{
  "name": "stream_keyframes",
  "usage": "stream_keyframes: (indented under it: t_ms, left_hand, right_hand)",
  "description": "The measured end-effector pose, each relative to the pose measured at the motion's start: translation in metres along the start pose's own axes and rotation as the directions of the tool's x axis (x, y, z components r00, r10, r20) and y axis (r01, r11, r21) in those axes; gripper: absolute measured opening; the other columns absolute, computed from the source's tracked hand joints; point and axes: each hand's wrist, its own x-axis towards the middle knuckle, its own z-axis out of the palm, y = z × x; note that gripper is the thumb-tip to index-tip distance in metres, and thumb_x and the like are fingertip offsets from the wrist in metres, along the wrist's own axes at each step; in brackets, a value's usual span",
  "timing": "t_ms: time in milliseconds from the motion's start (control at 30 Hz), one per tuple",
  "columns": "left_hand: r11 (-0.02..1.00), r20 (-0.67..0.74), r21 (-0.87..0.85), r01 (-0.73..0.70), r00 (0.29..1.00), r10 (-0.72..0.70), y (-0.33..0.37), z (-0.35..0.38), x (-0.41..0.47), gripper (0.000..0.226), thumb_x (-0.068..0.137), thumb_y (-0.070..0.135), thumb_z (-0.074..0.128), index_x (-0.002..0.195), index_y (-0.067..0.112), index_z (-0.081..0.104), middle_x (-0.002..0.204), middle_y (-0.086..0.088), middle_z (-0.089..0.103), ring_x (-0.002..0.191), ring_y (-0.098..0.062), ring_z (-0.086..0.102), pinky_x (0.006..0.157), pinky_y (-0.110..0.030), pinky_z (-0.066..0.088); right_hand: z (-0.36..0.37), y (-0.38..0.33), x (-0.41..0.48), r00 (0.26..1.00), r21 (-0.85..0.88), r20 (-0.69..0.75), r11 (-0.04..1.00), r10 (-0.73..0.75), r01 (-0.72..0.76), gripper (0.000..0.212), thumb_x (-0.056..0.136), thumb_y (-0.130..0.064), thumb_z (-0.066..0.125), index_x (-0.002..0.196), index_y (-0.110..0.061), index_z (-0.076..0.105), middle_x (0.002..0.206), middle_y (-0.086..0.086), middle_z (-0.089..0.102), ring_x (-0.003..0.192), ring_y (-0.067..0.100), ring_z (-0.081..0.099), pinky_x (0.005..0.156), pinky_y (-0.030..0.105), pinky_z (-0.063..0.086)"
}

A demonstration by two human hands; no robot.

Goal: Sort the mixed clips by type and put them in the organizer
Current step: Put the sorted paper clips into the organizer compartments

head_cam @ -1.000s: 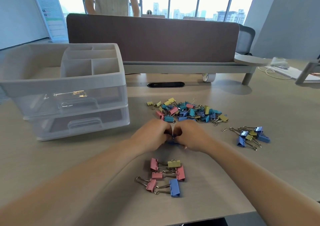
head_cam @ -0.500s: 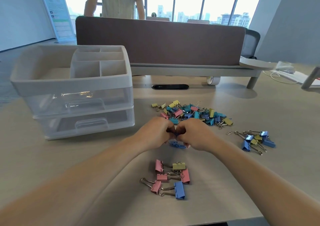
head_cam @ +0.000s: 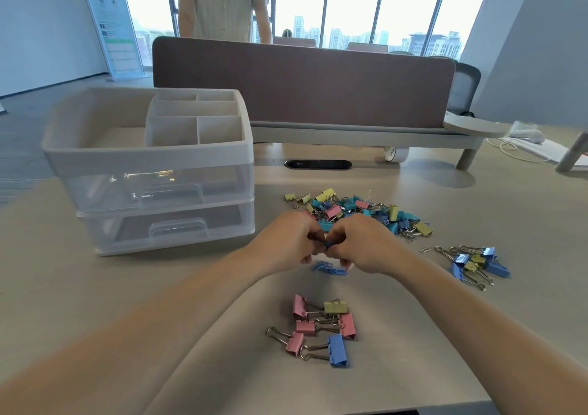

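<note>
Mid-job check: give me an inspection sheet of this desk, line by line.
Surface: beige desk, matte.
Job's things: mixed clip pile beyond the hands; large clips nearest the camera; blue and yellow clips at right; loose blue clips below the hands; organizer at left, drawers shut.
Clutter: white roll at the desk's far edge.
Grippers: left hand and right hand together pinch a blue clip.
Cables: white cable at far right.
Surroundings: brown divider, person standing behind it, windows.
</note>
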Motion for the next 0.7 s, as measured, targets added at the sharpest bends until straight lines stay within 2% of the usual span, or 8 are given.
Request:
stream_keyframes:
  t_ms: [133,233,300,367,467,533,600,700]
  left_hand:
    - [1.000,-0.061,0.031,0.000,0.998,0.002,0.010,-0.034,-0.009,0.011,0.092,0.018,0.063,0.092,0.021,0.074,0.069,0.000,0.070,0.057,-0.007,0.065,0.061,-0.021,0.053]
    - [0.994,-0.155,0.108,0.002,0.988,0.015,0.017,-0.078,-0.018,0.012,0.091,0.018,0.064,0.090,0.018,0.076,0.066,0.001,0.071,0.056,-0.006,0.065,0.064,-0.023,0.054]
    - [0.990,-0.205,0.137,0.020,0.979,0.008,0.021,-0.114,-0.025,0.011,0.089,0.017,0.066,0.088,0.017,0.076,0.064,0.001,0.071,0.056,-0.009,0.066,0.065,-0.023,0.055]
    - [0.989,-0.227,0.143,0.037,0.974,-0.003,0.024,-0.152,-0.035,0.009,0.087,0.016,0.067,0.086,0.015,0.076,0.064,0.000,0.071,0.055,-0.009,0.067,0.060,-0.017,0.052]
    - [0.984,-0.258,0.145,0.102,0.964,-0.062,0.022,-0.204,-0.049,0.008,0.086,0.013,0.069,0.083,0.010,0.076,0.066,-0.003,0.071,0.052,-0.007,0.066,0.050,-0.009,0.046]
    - [0.972,-0.280,0.171,0.163,0.954,-0.111,0.014,-0.230,-0.055,0.009,0.084,0.012,0.069,0.081,0.007,0.077,0.066,-0.006,0.072,0.055,-0.011,0.068,0.050,-0.008,0.045]
    - [0.958,-0.299,0.177,0.225,0.940,-0.166,0.003,-0.249,-0.058,0.010,0.083,0.010,0.069,0.081,0.005,0.077,0.069,-0.009,0.073,0.057,-0.016,0.070,0.052,-0.009,0.045]
    - [0.929,-0.321,0.171,0.328,0.910,-0.262,-0.015,-0.262,-0.057,0.012,0.084,0.010,0.067,0.084,0.002,0.076,0.072,-0.013,0.073,0.058,-0.016,0.068,0.050,-0.008,0.043]
  right_hand:
    - [-0.024,-0.022,0.003,0.998,-0.007,-0.025,0.998,-0.055,0.055,0.007,0.090,-0.020,0.068,0.084,-0.023,0.069,0.065,-0.003,0.069,0.053,0.002,0.062,0.060,0.018,0.047]
    - [-0.052,-0.057,0.012,0.991,-0.016,-0.068,0.993,-0.119,0.118,0.018,0.088,-0.018,0.069,0.073,-0.028,0.066,0.060,-0.006,0.066,0.052,0.005,0.061,0.058,0.019,0.046]
    - [-0.073,-0.087,0.020,0.983,-0.042,-0.082,0.986,-0.164,0.161,0.013,0.087,-0.020,0.070,0.076,-0.026,0.071,0.060,-0.005,0.068,0.054,0.008,0.063,0.058,0.020,0.049]
    - [-0.091,-0.117,0.031,0.973,-0.032,-0.082,0.976,-0.218,0.216,0.008,0.087,-0.021,0.070,0.079,-0.023,0.073,0.062,-0.004,0.070,0.056,0.011,0.065,0.059,0.018,0.049]
    - [-0.109,-0.159,0.053,0.951,0.026,-0.097,0.955,-0.293,0.296,0.008,0.084,-0.015,0.071,0.077,-0.016,0.075,0.061,0.000,0.070,0.048,0.005,0.061,0.052,0.010,0.043]
    - [-0.112,-0.184,0.072,0.944,0.046,-0.099,0.947,-0.313,0.319,0.007,0.082,-0.012,0.072,0.078,-0.011,0.076,0.060,0.001,0.069,0.046,0.004,0.059,0.050,0.010,0.043]
    - [-0.109,-0.205,0.092,0.943,0.053,-0.096,0.944,-0.319,0.325,0.007,0.081,-0.012,0.072,0.078,-0.009,0.077,0.062,0.003,0.068,0.047,0.008,0.056,0.055,0.016,0.045]
    - [-0.098,-0.229,0.120,0.944,0.004,-0.077,0.947,-0.320,0.321,0.010,0.082,-0.017,0.071,0.080,-0.010,0.077,0.067,0.003,0.070,0.058,0.013,0.056,0.073,0.026,0.051]
